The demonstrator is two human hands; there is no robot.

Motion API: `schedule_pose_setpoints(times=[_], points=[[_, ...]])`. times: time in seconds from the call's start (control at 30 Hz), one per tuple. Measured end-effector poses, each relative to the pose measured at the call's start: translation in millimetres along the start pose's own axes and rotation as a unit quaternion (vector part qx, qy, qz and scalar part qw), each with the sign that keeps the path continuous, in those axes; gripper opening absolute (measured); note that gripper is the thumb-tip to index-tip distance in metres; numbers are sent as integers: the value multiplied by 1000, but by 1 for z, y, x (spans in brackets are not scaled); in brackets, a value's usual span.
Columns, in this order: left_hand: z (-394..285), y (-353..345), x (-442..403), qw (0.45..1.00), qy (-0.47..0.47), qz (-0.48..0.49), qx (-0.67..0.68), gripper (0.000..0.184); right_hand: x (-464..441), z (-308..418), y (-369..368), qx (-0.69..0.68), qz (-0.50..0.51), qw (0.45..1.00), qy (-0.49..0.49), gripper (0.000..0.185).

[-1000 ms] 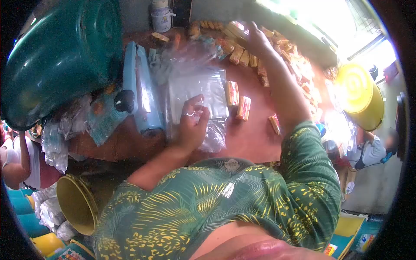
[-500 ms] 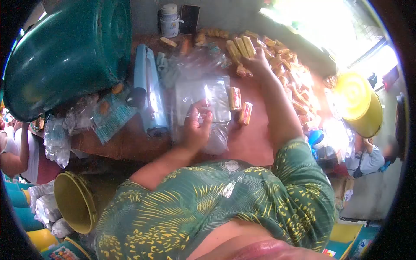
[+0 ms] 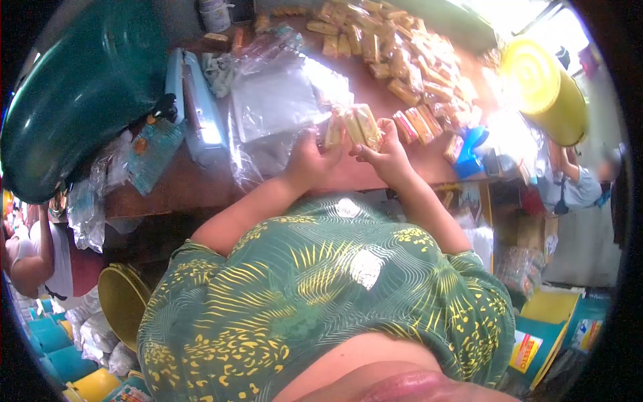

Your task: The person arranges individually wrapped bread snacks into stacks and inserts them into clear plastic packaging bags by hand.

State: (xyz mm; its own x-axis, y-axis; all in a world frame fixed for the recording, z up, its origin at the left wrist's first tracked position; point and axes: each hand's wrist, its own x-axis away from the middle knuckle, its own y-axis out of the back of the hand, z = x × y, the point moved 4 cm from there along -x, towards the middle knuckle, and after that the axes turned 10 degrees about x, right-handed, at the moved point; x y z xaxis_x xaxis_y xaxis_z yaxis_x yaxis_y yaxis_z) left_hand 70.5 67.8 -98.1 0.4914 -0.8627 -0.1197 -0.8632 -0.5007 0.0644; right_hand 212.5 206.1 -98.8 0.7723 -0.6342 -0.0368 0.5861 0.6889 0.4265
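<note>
In front of my chest, both hands hold a small group of yellowish, plastic-wrapped biscuit-like packs (image 3: 362, 126). My right hand (image 3: 387, 155) grips them from the right, thumb across the near end. My left hand (image 3: 312, 161) closes around the group's left side, and some of its fingers are hidden. Clear plastic bags (image 3: 271, 100) lie flat just beyond my left hand. A short row of similar packs with reddish ends (image 3: 418, 125) rests on the table to the right of my right hand.
A large heap of wrapped packs (image 3: 402, 57) covers the back right of the brown table (image 3: 362, 74). A light-blue long device (image 3: 197, 110) and a big green tub (image 3: 87, 94) stand left. A blue tape-dispenser-like object (image 3: 471, 153) and a yellow bucket (image 3: 546, 90) are at right.
My right hand has come back from the heap with several packs. My left hand has left the plastic bags and met it at the packs. The camera view has shifted.
</note>
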Motion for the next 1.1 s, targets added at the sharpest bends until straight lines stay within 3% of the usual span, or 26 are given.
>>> schedule_pose_setpoints(times=[0.03, 0.07, 0.17, 0.2, 0.27, 0.3, 0.4, 0.47, 0.53, 0.57, 0.6, 0.67, 0.73, 0.83, 0.87, 0.9, 1.0, 1.1], points=[[11, 5, 3, 992, 47, -1, -119, 63, 6, 5, 3, 56, 2, 998, 13, 58], [17, 7, 8, 993, -35, 6, -110, 50, 20, 17, 14, 168, -77, 980, 77, 49], [17, 4, 18, 979, -95, 89, -159, 53, 18, -10, 31, 293, -182, 903, 257, 39], [14, 1, 19, 976, -102, 110, -159, 52, 17, -14, 34, 295, -140, 903, 278, 33], [10, -8, 17, 953, -48, 201, -221, 60, 23, -28, 29, 214, -72, 948, 226, 35], [9, -11, 16, 936, -21, 243, -252, 64, 26, -21, 25, 246, -35, 939, 236, 35], [14, -10, 14, 918, -186, 132, -323, 89, 33, -9, 18, 264, 67, 930, 246, 30], [10, -12, 6, 935, -123, 186, -276, 102, 33, -12, 13, 230, 118, 939, 229, 27], [8, -15, -1, 941, -168, 190, -225, 114, 35, -13, 5, 133, 60, 970, 195, 30], [10, -19, -3, 946, -135, 199, -216, 114, 35, -13, -1, 84, 32, 980, 178, 32], [10, -24, -6, 951, -103, 207, -207, 114, 32, -13, -6, 124, -4, 975, 184, 41], [19, -32, -17, 944, -115, 189, -246, 114, 18, -23, -8, 103, -27, 974, 202, 42], [23, -35, -15, 914, -196, 147, -324, 114, 11, -27, 0, 66, -46, 972, 221, 42], [24, -31, -21, 943, -202, 95, -245, 114, 3, -34, 55, 244, -231, 913, 229, 40], [18, -31, -27, 969, -138, 85, -185, 113, -4, -55, 85, 340, -300, 875, 172, 34], [21, -30, -28, 961, -176, 65, -205, 112, -5, -69, 107, 432, -361, 819, 108, 29], [31, -30, -30, 932, -246, 37, -265, 110, 9, -68, 119, 482, -292, 826, -16, 18], [36, -33, -22, 920, -215, 75, -320, 107, 8, -66, 107, 351, -259, 899, 26, 15]])
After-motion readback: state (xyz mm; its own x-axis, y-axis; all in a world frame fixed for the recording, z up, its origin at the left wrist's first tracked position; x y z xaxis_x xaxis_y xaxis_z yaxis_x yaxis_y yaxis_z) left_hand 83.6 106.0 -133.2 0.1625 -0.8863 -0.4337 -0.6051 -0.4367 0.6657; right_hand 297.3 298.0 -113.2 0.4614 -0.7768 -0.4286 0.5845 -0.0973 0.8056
